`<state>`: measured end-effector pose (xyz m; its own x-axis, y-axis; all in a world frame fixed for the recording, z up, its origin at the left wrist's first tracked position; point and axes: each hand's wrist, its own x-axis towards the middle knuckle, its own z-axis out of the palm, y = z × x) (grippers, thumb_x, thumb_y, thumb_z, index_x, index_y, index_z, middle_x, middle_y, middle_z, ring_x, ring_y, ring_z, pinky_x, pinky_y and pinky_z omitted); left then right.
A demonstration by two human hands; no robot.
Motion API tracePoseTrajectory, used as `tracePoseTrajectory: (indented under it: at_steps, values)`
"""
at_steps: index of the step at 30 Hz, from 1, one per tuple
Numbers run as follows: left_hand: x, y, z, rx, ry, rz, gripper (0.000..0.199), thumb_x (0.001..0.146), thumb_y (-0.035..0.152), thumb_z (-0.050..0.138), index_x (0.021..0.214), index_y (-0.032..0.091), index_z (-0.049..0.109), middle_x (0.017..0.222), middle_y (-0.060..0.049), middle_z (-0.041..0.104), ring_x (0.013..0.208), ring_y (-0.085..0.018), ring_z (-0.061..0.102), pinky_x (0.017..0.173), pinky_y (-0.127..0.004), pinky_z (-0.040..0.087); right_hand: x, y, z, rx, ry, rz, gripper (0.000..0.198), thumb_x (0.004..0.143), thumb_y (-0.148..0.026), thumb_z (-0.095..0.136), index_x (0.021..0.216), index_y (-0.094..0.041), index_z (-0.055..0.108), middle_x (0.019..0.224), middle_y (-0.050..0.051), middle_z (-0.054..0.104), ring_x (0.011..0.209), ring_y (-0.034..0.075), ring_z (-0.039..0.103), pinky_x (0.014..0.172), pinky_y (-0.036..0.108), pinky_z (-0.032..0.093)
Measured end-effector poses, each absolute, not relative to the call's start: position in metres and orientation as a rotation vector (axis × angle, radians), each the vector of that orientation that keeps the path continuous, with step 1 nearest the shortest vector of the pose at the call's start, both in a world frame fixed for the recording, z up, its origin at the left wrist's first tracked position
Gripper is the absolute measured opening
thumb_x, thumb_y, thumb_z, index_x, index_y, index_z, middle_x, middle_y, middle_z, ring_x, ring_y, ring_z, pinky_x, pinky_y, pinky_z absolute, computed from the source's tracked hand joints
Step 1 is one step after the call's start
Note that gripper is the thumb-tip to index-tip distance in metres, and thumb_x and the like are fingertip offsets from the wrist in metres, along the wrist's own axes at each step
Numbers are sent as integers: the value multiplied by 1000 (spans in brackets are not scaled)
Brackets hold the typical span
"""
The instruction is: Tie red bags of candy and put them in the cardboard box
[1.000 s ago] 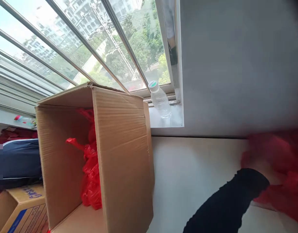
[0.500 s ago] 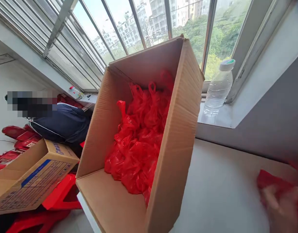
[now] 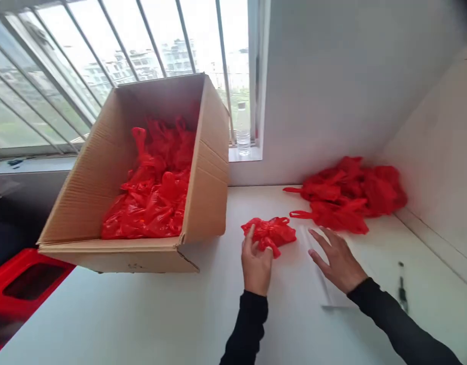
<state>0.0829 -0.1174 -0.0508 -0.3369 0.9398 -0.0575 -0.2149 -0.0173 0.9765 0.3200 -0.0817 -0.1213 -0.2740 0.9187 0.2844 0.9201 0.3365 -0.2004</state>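
Note:
A crumpled red plastic bag (image 3: 271, 233) lies on the white table (image 3: 142, 314), and my left hand (image 3: 256, 266) pinches its near edge between thumb and fingers. My right hand (image 3: 337, 258) rests flat, fingers spread, on a clear plastic sleeve (image 3: 320, 268) just right of that bag. A cardboard box (image 3: 203, 203) stands open to the left, partly filled with more red bags (image 3: 149, 192). Behind my right hand, against the wall corner, sits a pile of red bags (image 3: 347, 195).
A water bottle (image 3: 243, 134) stands on the windowsill behind the box. A small dark tool (image 3: 401, 291) lies at the table's right side. A red plastic stool (image 3: 24, 276) sits low at the left. Walls close off the back and right.
The view has swung from the box and window down to the table. Both my hands have come into view, the left now on a single red bag.

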Motion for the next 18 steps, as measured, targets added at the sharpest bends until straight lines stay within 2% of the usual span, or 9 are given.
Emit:
tracePoseTrajectory:
  at_steps: [3,5,7,9,12,14,18]
  values:
    - [72,-145,-52,806,1321,1400,80,75,23,65,149,26,36,145,-14,48,111,-25,64,80,-37,60,315,-123,-121,-1667,-2305,74,51,97,-45,42,147,-31,44,152,12,44,144,30,34,117,54,28]
    - [69,-166,-56,800,1363,1333,80,76,26,63,150,27,34,144,-15,50,100,-24,67,66,-35,61,304,-143,-127,-1668,-2321,119,50,96,-44,45,145,-32,48,150,13,47,143,32,38,115,55,32]
    - [68,-186,-61,814,1417,1320,80,76,26,62,150,26,34,142,-16,52,93,-23,68,60,-32,59,297,-159,-137,-1641,-2339,137,50,94,-41,46,142,-30,52,148,14,50,140,34,43,112,55,37]
    - [67,-203,-65,846,1472,1343,78,75,24,63,149,25,38,139,-15,56,91,-22,68,65,-33,59,295,-171,-151,-1600,-2349,118,48,92,-39,44,136,-26,59,147,16,51,136,36,47,108,57,41]
    - [64,-217,-69,918,1553,1413,69,71,20,67,138,22,54,137,-13,59,109,-26,65,90,-34,55,302,-176,-184,-1553,-2330,51,50,92,-40,38,126,-19,68,145,22,51,130,41,53,100,63,46]
    - [61,-218,-71,963,1594,1441,61,70,17,67,131,19,61,136,-13,60,124,-28,58,104,-33,47,305,-171,-209,-1524,-2238,-8,53,92,-46,34,129,-24,66,146,17,52,129,39,54,100,64,47]
    - [63,-211,-79,1049,1597,1374,59,73,16,60,132,17,61,135,-12,62,129,-27,55,110,-33,41,288,-159,-230,-1392,-2133,38,62,88,-52,42,141,-24,54,144,15,54,132,37,52,104,58,47]
